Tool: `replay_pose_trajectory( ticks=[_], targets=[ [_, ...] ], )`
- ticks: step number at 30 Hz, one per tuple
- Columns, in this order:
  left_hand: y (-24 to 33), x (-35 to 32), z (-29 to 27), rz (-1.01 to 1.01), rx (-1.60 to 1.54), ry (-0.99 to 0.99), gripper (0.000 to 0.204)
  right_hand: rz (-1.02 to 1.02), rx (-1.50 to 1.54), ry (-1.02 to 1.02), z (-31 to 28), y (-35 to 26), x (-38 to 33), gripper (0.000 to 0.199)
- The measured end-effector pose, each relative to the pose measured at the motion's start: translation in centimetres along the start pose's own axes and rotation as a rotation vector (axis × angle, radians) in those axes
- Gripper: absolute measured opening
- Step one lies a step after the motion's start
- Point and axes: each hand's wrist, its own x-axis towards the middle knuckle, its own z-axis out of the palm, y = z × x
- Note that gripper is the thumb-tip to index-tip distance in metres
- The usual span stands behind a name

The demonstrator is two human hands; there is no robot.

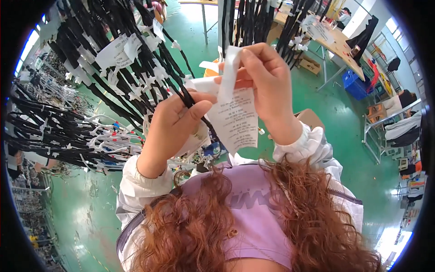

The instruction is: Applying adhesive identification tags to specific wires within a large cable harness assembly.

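My left hand (pixel 171 123) is closed, with thumb and fingers around a black wire harness (pixel 184 96) that runs down from the hanging bundle. Raised to its right, my right hand (pixel 273 88) pinches a white label strip (pixel 232 68) between thumb and fingers. The strip's lower end reaches close to my left fingertips; whether it touches the harness I cannot tell. Below and behind the strip hangs a sheet of printed white labels (pixel 239 124), partly covered by my right fingers and the strip.
Many black harnesses (pixel 99 41) with white connectors and tags hang at the upper left. More wire bundles (pixel 50 127) lie to the left. At the upper right are a wooden table (pixel 333 38), a blue crate (pixel 355 85) and a cardboard box (pixel 310 65) on the green floor (pixel 335 109).
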Motion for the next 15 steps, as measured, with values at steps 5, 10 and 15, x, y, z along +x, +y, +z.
replay_pose_trajectory(
  ticks=[5, 10, 15],
  targets=[
    [0.0, 0.8, 1.0, -0.092, -0.156, 0.049, 0.019, -0.012, -0.089, -0.04, 0.8, 0.2, -0.5, 0.015],
    [-0.6, 0.9, 0.9, -0.128, -0.132, 0.082, 0.015, 0.32, 0.136, -0.338, -2.1, -0.2, 1.1, 0.031],
    [0.0, 0.9, 0.8, -0.118, -0.073, 0.052, 0.017, 0.274, -0.388, -0.622, -2.8, -1.9, 2.7, 0.025]
  ],
)
